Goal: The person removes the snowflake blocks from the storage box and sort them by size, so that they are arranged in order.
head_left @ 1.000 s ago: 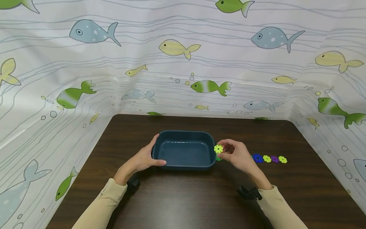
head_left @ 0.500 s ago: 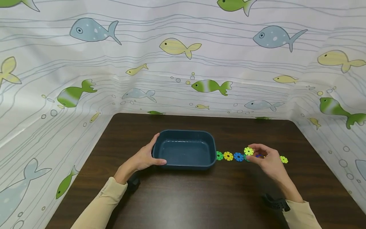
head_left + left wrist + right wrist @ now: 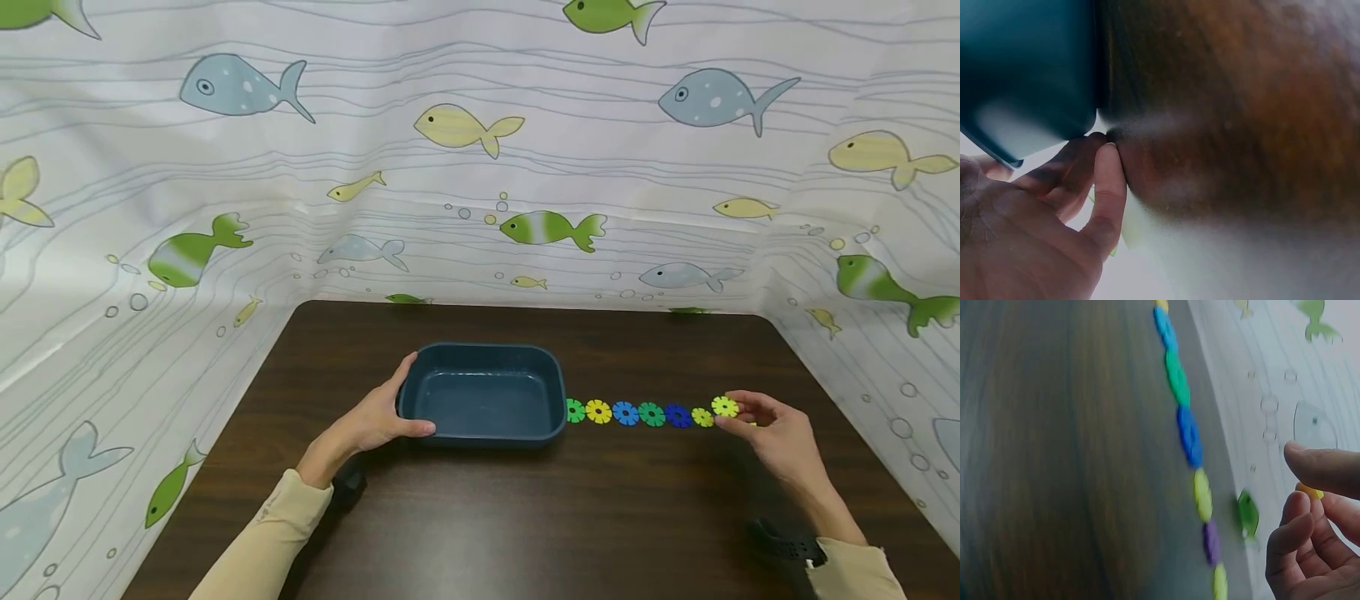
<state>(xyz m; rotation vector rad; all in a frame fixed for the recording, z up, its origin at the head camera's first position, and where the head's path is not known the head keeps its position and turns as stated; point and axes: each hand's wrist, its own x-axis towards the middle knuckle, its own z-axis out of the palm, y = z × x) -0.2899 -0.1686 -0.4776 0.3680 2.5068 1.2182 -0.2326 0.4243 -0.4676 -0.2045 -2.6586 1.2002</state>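
A dark blue plastic tub (image 3: 480, 400) sits on the table, and my left hand (image 3: 373, 414) grips its left end with the thumb over the front rim. In the left wrist view, the fingers (image 3: 1110, 187) lie along the tub's outer corner (image 3: 1054, 94). My right hand (image 3: 783, 437) pinches a yellow snowflake disc (image 3: 724, 406) just above the right end of a row of discs. In that row lie a blue disc (image 3: 678, 416) and a smaller yellow disc (image 3: 702, 417). A purple disc (image 3: 1212, 542) shows in the right wrist view; my hand and its disc hide it from the head view.
More discs continue toward the tub: a green disc (image 3: 652, 414), a light blue disc (image 3: 626, 412), a yellow-orange disc (image 3: 598, 411) and another green disc (image 3: 574, 410) beside the tub's right wall. Fish-printed sheeting (image 3: 465, 267) surrounds the dark wooden table (image 3: 480, 517).
My right hand has moved rightward along the row from beside the tub, still pinching the yellow disc, uncovering the discs it passed. My left hand and the tub have stayed put.
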